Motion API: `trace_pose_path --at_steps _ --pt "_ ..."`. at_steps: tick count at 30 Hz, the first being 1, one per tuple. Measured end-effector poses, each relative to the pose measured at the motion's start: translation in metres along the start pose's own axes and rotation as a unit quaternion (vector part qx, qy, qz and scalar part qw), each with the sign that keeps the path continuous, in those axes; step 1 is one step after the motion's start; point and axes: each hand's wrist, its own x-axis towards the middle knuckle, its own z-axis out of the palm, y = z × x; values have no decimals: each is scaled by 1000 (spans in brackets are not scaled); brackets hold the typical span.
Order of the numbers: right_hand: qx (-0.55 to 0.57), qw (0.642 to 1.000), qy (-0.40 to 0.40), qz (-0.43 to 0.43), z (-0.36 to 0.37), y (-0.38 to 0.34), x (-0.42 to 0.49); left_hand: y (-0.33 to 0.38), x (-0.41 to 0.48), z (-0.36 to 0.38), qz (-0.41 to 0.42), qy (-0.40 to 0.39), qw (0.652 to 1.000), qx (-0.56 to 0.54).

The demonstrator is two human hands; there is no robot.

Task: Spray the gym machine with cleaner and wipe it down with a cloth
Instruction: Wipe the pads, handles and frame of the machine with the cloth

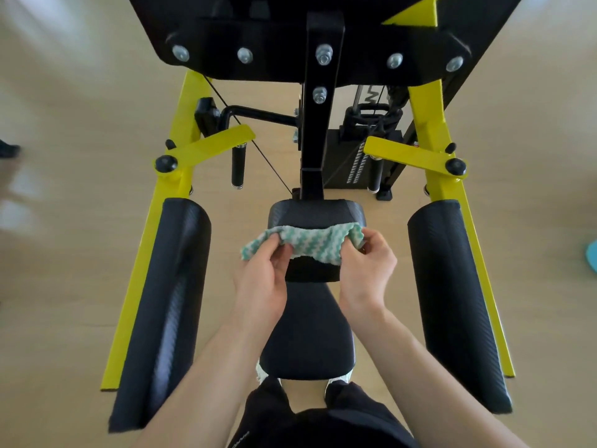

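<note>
**A:** What are the hands doing?

**B:** Both are on the cloth (310, 242). The left hand (261, 279) pinches its left end between thumb and curled fingers. The right hand (365, 273) pinches the right end the same way. The cloth, a green and white zigzag weave, is pulled out in a band between them.

**A:** Where is the cloth on the gym machine (426, 105)?

**B:** Just past the fingertips it lies across the small black pad (316, 211), covering the pad's near part. I cannot tell whether it is pressed down or only draped there.

**A:** And below the wrists?

**B:** The seat pad (307, 334), a longer black cushion, runs between the two forearms back toward the person's dark trousers (323, 425). White shoes (263, 373) peek out at its near corners.

**A:** Out to the sides?

**B:** Outside the left hand is a long black roller pad (168, 302) on a yellow rail. Its twin, the right roller pad (452, 302), lies outside the right hand. Both are well apart from the hands.

**A:** Farther ahead?

**B:** A black post (318, 124) rises from behind the small pad, straight ahead of the hands. Beyond the right hand, beside the post, stands the weight stack (355, 156). A short black grip hangs from a yellow arm on each side: the left grip (238, 166) and the right grip (374, 173). Farthest off, a black plate carries a row of bolts (324, 54). All of this stands on a pale wooden floor (80, 221).
</note>
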Motion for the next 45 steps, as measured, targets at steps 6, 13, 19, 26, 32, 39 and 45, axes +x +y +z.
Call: trace_pose_path --at_steps 6,13,19,26,32,39,45 --pt "16 994 -39 -105 -6 -19 3 20 -4 5 82 -52 995 38" --pt "-55 996 -41 -58 -40 47 -19 -21 -2 -53 30 -46 986 160" --pt "-309 937 20 -162 -71 117 -34 -65 19 -107 35 -46 948 312" --pt "-295 950 -105 8 -103 189 -34 -117 36 -170 -42 -20 913 406" --pt "-370 908 -123 152 -107 263 -13 -180 56 -228 -91 -66 899 422" --pt "-404 880 -132 210 -91 321 31 -211 107 -278 41 -43 850 523" --pt "-522 833 -113 145 -78 356 54 -221 141 -301 176 90 712 674"
